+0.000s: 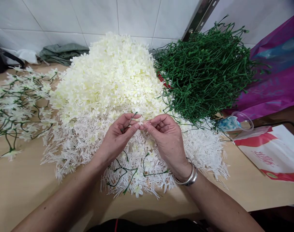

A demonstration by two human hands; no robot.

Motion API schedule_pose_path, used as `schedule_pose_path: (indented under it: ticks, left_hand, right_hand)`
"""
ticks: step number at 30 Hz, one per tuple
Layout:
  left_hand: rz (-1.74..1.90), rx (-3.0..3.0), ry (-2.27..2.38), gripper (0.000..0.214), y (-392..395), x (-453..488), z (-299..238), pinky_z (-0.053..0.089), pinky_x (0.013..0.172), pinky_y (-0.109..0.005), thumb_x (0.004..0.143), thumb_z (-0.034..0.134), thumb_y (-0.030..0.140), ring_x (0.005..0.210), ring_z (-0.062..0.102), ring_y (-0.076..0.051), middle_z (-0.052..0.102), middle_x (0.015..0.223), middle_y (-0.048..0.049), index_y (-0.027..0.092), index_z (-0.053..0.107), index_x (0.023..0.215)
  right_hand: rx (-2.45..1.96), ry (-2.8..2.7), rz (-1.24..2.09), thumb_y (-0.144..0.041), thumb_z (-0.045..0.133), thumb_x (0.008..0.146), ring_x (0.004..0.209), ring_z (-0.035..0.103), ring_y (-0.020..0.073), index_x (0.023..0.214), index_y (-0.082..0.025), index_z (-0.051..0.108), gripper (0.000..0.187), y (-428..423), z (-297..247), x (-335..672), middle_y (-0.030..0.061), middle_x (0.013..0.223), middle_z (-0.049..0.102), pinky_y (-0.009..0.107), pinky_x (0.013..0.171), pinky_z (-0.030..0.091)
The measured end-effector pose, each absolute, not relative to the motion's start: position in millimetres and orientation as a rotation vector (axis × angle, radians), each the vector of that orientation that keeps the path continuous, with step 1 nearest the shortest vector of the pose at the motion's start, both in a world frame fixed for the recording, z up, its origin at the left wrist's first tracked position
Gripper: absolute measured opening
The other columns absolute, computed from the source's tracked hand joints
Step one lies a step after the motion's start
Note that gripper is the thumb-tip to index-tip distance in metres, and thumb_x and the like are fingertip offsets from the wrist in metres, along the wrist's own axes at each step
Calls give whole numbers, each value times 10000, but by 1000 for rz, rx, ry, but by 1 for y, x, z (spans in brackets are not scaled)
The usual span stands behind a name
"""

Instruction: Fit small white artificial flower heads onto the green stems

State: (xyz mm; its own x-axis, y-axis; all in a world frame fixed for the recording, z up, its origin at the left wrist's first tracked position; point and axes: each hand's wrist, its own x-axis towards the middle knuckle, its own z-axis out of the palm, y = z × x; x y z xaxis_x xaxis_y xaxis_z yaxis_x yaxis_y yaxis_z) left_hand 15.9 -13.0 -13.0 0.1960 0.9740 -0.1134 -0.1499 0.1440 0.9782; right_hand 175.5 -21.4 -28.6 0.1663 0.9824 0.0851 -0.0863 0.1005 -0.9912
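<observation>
One white piece (141,122) is pinched by left hand (119,135) and right hand (169,140); both nearly closed; green stem (132,118) held by left

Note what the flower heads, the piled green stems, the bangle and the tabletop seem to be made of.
Flower heads: probably thin fabric, matte, judging by their soft, thin edges.
Piled green stems: likely moulded plastic, slight sheen, evenly coloured.
Bangle: seemingly silvery metal, polished, with bright highlights.
Tabletop: wood or laminate, smooth, faintly glossy, pale tan; I cannot tell which.
</observation>
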Motion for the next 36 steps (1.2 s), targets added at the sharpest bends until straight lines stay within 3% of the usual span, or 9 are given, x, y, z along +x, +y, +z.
schedule_pose_path:
  ticks: [7,13,18,25,31,36]
  left_hand:
    - [1037,1103,1102,178,-12,17,-15,382,576,-242,814,838,367,632,505,-117,730,820,-7,236,789,924]
    - [987,920,1079,296,-12,17,-14,257,485,-231,789,862,419,504,314,-69,670,724,27,236,803,1014]
    - [991,841,1094,333,-14,18,-12,305,498,-224,729,906,418,520,386,-72,657,703,42,217,770,957]
    - [991,904,1069,195,-17,21,-10,339,525,-226,795,849,382,567,440,-94,583,662,48,227,754,868]
    - [1030,1032,1029,146,-19,23,-10,391,566,-252,851,794,393,585,478,-128,510,581,48,250,765,855]
    - [1023,1110,1020,137,-18,23,-7,409,591,-269,864,786,396,650,545,-168,470,553,43,261,763,868]
  right_hand:
    - [-1174,-1128,921,-212,803,820,793,683,156,851,-239,645,163,-23,-28,175,-19,824,732,331,760,554]
    - [-1178,-1311,702,-168,765,878,814,697,161,852,-246,664,130,-29,-26,173,-28,812,718,337,777,551]
    - [-1174,-1516,463,-143,716,931,825,721,182,868,-264,640,156,-31,-26,173,-26,823,739,374,790,546]
    - [-1093,-1902,28,-84,653,971,803,728,183,1014,-286,616,209,-31,-23,176,-24,887,792,389,764,463]
    - [-1233,-1547,371,-162,726,921,812,660,187,926,-275,638,143,-30,-20,174,-23,841,706,375,788,508]
    - [-1269,-1350,694,-205,807,810,877,606,174,956,-248,689,192,-22,-23,181,20,1026,657,334,755,507]
